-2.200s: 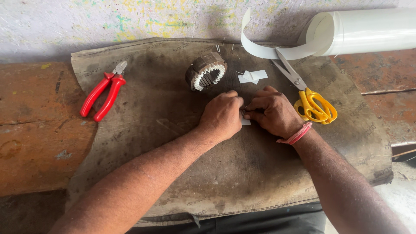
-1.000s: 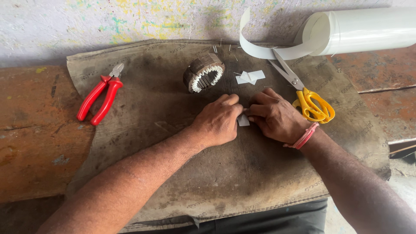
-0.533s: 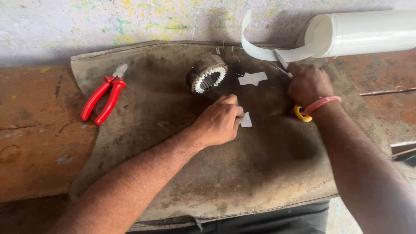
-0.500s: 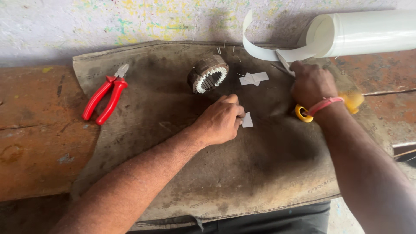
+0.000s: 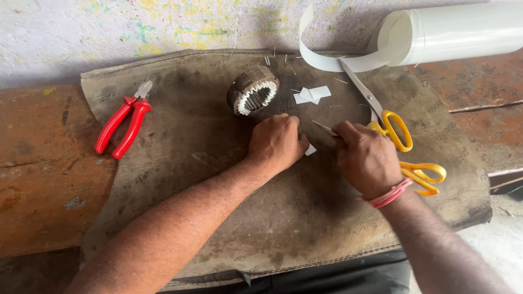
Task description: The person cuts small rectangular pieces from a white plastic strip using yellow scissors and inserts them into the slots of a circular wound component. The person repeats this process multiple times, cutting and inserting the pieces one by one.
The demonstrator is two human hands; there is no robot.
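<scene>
Left hand (image 5: 278, 142): fist-like, fingers curled together, pressing down on small white paper piece (image 5: 310, 149) at mat centre; only a corner of the paper shows at the knuckles.
Right hand (image 5: 366, 159): closed round a thin pointed metal tool (image 5: 325, 128), tip aimed left toward left hand's fingers, just beside the paper piece; red and pink bangles at wrist.
Hands: close together, nearly touching, mid-mat.
Paper piece: flat on mat, under/between both hands, mostly hidden.
Mat: worn brown-grey cloth sheet (image 5: 218, 218) spread over rusty brown counter (image 5: 38, 179); carries nearly everything.
Stator: round dark metal motor stator w/ white slot liners (image 5: 253, 90), tilted on its side, just above left hand, apart from it.
Folded bits: small white folded paper pieces (image 5: 311, 95), right of stator, above the hands.
Scissors: yellow-handled steel scissors (image 5: 395, 133), lying on mat right of right hand; one loop partly behind the wrist, blades pointing up-left toward paper roll.
Roll: big white insulation paper roll (image 5: 463, 30), top right, lying on its side, loose strip curling left over mat's top edge.
Pliers: red-handled pliers (image 5: 122, 126), left edge of mat, well apart from hands.
Scraps: thin white slivers scattered nr folded bits.
</scene>
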